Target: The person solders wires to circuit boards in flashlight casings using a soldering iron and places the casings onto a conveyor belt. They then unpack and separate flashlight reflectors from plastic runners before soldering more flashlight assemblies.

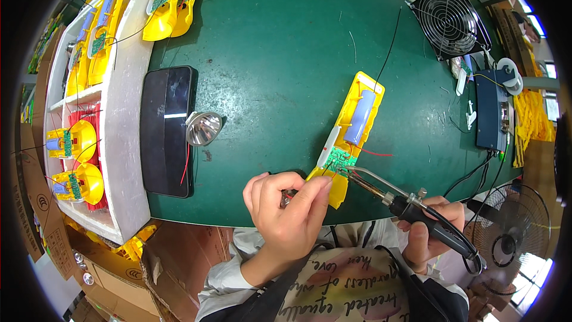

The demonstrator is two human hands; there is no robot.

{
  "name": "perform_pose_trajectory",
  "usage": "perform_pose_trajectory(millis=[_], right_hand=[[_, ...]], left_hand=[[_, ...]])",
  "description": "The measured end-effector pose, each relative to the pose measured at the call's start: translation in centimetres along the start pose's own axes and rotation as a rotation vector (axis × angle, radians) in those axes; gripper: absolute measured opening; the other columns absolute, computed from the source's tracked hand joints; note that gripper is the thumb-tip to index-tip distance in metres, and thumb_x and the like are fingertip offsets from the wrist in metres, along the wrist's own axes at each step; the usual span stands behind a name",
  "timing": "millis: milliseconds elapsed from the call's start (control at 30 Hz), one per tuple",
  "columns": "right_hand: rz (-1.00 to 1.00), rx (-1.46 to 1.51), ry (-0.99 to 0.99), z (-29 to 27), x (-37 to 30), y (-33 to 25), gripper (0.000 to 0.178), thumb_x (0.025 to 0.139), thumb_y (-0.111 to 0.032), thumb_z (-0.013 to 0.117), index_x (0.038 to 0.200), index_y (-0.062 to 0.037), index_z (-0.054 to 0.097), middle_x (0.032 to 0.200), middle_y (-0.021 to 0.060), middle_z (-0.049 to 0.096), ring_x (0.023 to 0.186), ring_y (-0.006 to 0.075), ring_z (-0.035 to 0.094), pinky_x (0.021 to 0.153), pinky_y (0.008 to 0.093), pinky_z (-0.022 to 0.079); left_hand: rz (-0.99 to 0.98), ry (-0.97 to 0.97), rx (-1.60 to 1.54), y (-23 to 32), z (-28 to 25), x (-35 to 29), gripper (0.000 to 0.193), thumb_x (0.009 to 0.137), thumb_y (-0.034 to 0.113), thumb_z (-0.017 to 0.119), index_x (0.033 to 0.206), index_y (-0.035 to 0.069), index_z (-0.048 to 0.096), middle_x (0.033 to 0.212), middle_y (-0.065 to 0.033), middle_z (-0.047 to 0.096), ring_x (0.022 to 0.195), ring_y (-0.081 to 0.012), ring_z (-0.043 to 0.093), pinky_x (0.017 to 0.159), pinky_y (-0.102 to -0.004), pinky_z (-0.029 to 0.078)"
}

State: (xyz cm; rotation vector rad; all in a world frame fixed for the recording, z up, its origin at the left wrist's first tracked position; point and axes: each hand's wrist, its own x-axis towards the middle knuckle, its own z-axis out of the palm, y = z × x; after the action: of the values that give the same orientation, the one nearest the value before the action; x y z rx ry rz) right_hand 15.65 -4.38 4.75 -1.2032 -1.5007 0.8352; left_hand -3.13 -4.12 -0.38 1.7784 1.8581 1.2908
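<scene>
A yellow flashlight housing half [374, 98] lies tilted on the green table in front of me. It bears a blue cylindrical battery [360, 118] and a green circuit board [341, 158], with a red wire trailing right. My right hand [432, 226] grips a black-handled soldering iron [438, 229] with a thin metal feed tube along it; its tip reaches the board's lower right side. At the board's lower left, my left hand [289, 206] is closed in a pinch, apparently on a thin dark wire. Behind its fingers shows a small shiny piece, mostly hidden.
A black flat device [167, 131] with a silver reflector [204, 129] beside it lies left. White foam trays [128, 107] hold several yellow housings. A square black fan [450, 21], a blue box-shaped unit [491, 113] and a solder spool [510, 76] stand right.
</scene>
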Motion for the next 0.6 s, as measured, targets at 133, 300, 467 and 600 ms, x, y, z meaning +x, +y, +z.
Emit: perform_pose_trajectory(millis=[133,300,467,600], right_hand=[[0.001,-0.01,-0.013,-0.05,0.09,-0.1,0.029,0.075,-0.011,0.066,0.086,0.0003,0.041,0.068,0.0133,0.058,0.06,0.0141,0.056,0.054,0.0236,0.047],[0.028,0.0,-0.004,0.02,0.04,-0.13,0.029,0.075,-0.012,0.066,0.086,-0.0001,0.041,0.065,0.0121,0.058,0.06,0.0141,0.056,0.054,0.0237,0.047],[-0.01,-0.015,-0.011,0.04,0.43,0.02,0.028,0.076,-0.013,0.065,0.085,-0.0011,0.041,0.062,0.0094,0.058,0.054,0.0137,0.057,0.054,0.0242,0.048],[-0.001,0.032,0.04,0.62,0.45,0.26,0.029,0.077,-0.016,0.064,0.084,-0.0014,0.04,0.058,0.0076,0.057,0.046,0.0124,0.056,0.052,0.0241,0.047]], left_hand=[[-0.006,0.0,-0.003,-0.04,-0.01,-0.09,0.014,0.068,0.014,0.07,0.081,0.012,0.065,0.075,0.0018,0.047,0.069,-0.0148,0.045,0.073,-0.0358,0.035],[0.013,0.006,-0.003,-0.06,0.07,0.05,0.015,0.066,0.01,0.071,0.08,0.011,0.065,0.075,0.0004,0.046,0.067,-0.0155,0.044,0.069,-0.0321,0.034],[0.023,0.005,-0.01,0.03,0.04,0.14,0.016,0.065,0.007,0.072,0.079,0.01,0.065,0.074,-0.0009,0.046,0.066,-0.0161,0.043,0.065,-0.0284,0.032],[0.002,0.012,0.005,-0.02,-0.01,-0.08,0.016,0.065,0.011,0.072,0.08,0.012,0.066,0.074,0.0008,0.046,0.067,-0.015,0.044,0.069,-0.0315,0.033]])
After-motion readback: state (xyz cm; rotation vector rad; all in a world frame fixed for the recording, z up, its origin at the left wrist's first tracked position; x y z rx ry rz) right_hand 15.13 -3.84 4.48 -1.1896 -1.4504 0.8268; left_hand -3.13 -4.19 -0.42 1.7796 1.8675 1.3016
